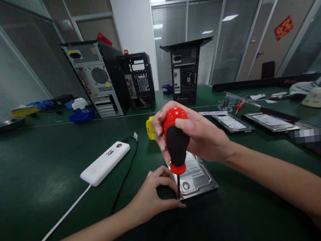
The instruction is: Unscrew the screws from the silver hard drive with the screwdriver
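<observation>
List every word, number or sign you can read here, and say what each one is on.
"81": on the white power bank, as it reads from this view; it may be upside down.
Label on the hard drive under the screwdriver: too small to read.
Labels on the two drives behind: blurred.
Red wall sign: gold characters, unreadable.
Yellow thing: dark marks, unreadable.

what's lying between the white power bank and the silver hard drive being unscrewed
In the head view, a black cable runs across the green table between the white power bank and the silver hard drive; the left hand rests there too.
</observation>
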### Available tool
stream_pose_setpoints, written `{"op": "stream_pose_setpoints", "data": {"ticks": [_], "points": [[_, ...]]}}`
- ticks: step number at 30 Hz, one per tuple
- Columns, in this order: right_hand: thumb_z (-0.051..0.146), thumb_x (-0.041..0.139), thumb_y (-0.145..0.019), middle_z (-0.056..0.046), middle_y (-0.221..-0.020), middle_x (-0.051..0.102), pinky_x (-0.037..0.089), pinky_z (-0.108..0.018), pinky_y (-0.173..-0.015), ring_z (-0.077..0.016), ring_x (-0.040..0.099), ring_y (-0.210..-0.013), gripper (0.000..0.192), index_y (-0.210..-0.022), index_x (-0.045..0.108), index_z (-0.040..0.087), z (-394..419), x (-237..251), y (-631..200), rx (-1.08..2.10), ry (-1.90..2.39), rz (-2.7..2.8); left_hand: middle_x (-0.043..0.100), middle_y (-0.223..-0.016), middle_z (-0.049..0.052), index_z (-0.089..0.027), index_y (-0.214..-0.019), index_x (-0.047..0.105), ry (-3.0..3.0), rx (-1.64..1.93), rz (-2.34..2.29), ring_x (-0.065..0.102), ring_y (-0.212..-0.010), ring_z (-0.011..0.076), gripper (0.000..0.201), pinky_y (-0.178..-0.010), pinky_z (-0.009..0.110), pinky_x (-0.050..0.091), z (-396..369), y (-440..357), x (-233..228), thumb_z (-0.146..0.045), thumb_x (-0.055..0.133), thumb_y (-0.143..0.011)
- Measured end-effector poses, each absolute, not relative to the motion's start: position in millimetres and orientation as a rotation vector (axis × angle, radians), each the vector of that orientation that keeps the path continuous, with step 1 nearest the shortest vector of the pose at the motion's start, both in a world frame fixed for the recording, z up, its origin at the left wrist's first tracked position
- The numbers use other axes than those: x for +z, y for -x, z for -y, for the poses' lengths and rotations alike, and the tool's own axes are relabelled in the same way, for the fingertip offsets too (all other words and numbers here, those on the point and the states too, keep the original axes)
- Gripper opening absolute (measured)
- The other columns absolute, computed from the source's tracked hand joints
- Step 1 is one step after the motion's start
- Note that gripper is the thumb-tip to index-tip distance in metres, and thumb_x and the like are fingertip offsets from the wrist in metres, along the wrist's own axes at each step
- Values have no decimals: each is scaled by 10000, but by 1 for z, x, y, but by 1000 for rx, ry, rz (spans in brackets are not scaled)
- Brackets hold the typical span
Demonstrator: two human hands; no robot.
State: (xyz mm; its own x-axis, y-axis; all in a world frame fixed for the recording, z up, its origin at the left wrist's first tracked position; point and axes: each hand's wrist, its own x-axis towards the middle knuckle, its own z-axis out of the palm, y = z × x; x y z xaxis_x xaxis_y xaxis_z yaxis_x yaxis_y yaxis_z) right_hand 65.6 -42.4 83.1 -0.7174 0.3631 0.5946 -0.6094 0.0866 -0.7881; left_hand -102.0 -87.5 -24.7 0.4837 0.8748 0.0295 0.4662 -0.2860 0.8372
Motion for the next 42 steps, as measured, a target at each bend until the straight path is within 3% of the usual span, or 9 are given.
{"op": "stream_pose_setpoints", "data": {"ticks": [4, 7, 12, 18, 21, 25, 31, 37, 42], "points": [[240, 612, -886, -4, -940, 562, 544, -207, -592, -72, 614, -698, 256, -1025, 403, 190, 40, 79, -63, 1742, -300, 1617, 640, -1040, 19, -207, -740, 753, -1940, 654, -1089, 566, -1037, 258, 207, -1022, 422, 342, 86, 103, -28, -323, 881, -626], [289, 593, -906, 31, -827, 536, 488, -172, -549, -47, 557, -607, 260, -1061, 398, 215, 43, 78, -63, 1769, -272, 1607, 639, -1039, 20, -211, -744, 760, -1935, 656, -1094, 570, -1029, 252, 212, -1019, 416, 347, 86, 103, -29, -332, 884, -622], [463, 331, -997, -23, -887, 509, 497, -231, -657, -87, 545, -716, 374, -1172, 507, 183, 47, 81, -65, 1777, -255, 1647, 652, -1036, 24, -215, -734, 769, -1911, 658, -1088, 579, -1006, 239, 187, -1022, 420, 360, 87, 102, -27, -327, 877, -631], [331, 561, -922, -34, -1001, 535, 540, -227, -722, -101, 615, -855, 221, -1059, 527, 161, 48, 84, -65, 1777, -270, 1626, 661, -1020, 26, -226, -742, 775, -1885, 638, -1107, 581, -1010, 256, 201, -1051, 477, 341, 88, 103, -24, -357, 875, -627], [243, 586, -908, -8, -933, 585, 531, -201, -652, -73, 639, -729, 188, -1029, 453, 188, 47, 81, -63, 1798, -317, 1610, 660, -1047, 23, -228, -748, 779, -1911, 644, -1095, 579, -1009, 255, 192, -1062, 480, 321, 88, 103, -25, -341, 878, -629], [273, 591, -908, 40, -778, 538, 459, -153, -535, -36, 530, -566, 252, -1103, 441, 219, 45, 77, -62, 1789, -327, 1607, 663, -1059, 20, -232, -764, 781, -1947, 644, -1067, 575, -1012, 242, 175, -1044, 432, 341, 87, 104, -28, -343, 864, -656], [467, 330, -1000, -31, -874, 513, 456, -226, -649, -79, 530, -687, 419, -1198, 530, 157, 49, 81, -65, 1788, -266, 1672, 642, -1067, 34, -231, -858, 775, -1921, 643, -1112, 563, -1049, 267, 284, -1043, 442, 351, 88, 103, -24, -339, 881, -618], [307, 582, -906, -11, -909, 516, 483, -226, -710, -78, 573, -762, 207, -1039, 514, 164, 47, 80, -67, 1688, -256, 1663, 595, -1106, 42, -206, -816, 751, -1930, 671, -1108, 548, -1075, 290, 303, -1078, 496, 296, 88, 104, -23, -299, 906, -572], [145, 566, -896, 24, -866, 542, 464, -178, -554, -41, 555, -602, 204, -1001, 399, 197, 47, 81, -66, 1778, -370, 1613, 595, -1088, 32, -224, -819, 753, -1948, 679, -1109, 542, -1075, 289, 300, -1086, 502, 283, 88, 105, -25, -338, 901, -584]]}}
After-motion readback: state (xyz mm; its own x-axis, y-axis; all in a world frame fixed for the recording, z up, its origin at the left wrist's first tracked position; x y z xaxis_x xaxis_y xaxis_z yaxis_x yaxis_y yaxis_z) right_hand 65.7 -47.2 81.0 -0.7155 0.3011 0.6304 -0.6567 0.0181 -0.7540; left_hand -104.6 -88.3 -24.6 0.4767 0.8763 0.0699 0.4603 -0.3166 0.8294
